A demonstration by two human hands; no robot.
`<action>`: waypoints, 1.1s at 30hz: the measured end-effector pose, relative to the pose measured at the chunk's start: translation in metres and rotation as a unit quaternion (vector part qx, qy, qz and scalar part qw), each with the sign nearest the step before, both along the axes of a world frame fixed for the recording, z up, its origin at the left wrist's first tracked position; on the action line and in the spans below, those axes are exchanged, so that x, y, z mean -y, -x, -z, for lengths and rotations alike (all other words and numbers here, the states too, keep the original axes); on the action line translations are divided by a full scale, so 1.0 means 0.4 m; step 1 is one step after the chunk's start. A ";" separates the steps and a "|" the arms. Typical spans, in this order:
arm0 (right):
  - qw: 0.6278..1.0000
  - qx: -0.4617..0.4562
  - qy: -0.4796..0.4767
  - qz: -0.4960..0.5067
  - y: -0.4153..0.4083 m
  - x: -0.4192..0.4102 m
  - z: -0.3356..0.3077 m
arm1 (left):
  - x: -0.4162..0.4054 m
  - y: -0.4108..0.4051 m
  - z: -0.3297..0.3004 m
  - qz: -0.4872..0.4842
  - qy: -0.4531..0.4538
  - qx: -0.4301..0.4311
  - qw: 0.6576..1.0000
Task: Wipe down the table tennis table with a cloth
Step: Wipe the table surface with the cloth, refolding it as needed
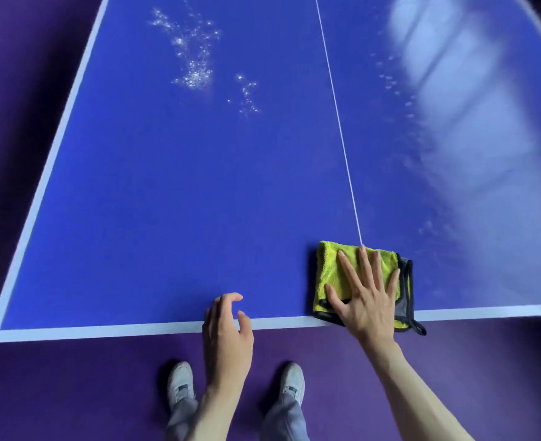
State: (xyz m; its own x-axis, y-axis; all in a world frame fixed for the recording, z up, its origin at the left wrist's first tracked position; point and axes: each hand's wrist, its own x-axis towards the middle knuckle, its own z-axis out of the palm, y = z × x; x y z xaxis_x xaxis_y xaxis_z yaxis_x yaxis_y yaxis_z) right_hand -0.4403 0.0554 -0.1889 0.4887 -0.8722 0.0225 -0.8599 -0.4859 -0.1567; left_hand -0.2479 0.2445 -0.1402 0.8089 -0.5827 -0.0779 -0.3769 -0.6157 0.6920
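Observation:
A blue table tennis table (167,218) with white edge lines fills the view. A folded yellow cloth (329,272) with grey backing and black trim lies at the near edge, by the white centre line. My right hand (366,297) presses flat on the cloth with fingers spread and straight. At the near edge, left of the cloth, my left hand (226,329) hovers or rests with loosely curled fingers and holds nothing. Glittering water droplets (196,74) are scattered on the far left half of the table.
A purple floor (72,393) surrounds the table. My white shoes (180,381) stand just in front of the near edge. A bright window reflection (472,106) lies across the table's right half, with faint droplets beside it.

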 end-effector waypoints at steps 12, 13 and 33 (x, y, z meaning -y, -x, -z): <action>0.993 0.108 -0.013 -0.038 -0.165 -0.073 0.006 | -0.138 -0.149 -0.024 -0.067 0.023 0.009 0.997; 0.993 0.109 -0.019 -0.049 -0.214 -0.095 0.006 | -0.160 -0.182 -0.020 -0.083 0.020 0.006 0.996; 0.964 0.080 -0.073 -0.243 -1.392 -0.728 0.007 | -0.522 -0.998 -0.067 -0.258 0.095 -0.014 0.961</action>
State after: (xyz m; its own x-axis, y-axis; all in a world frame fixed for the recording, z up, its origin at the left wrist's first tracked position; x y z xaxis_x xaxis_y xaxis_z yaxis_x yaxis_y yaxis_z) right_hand 0.1163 0.3464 -0.1915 0.8412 -0.5401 0.0255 -0.4950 -0.7882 -0.3658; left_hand 0.1514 0.4531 -0.1135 0.9934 -0.1093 -0.0355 -0.0345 -0.5779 0.8154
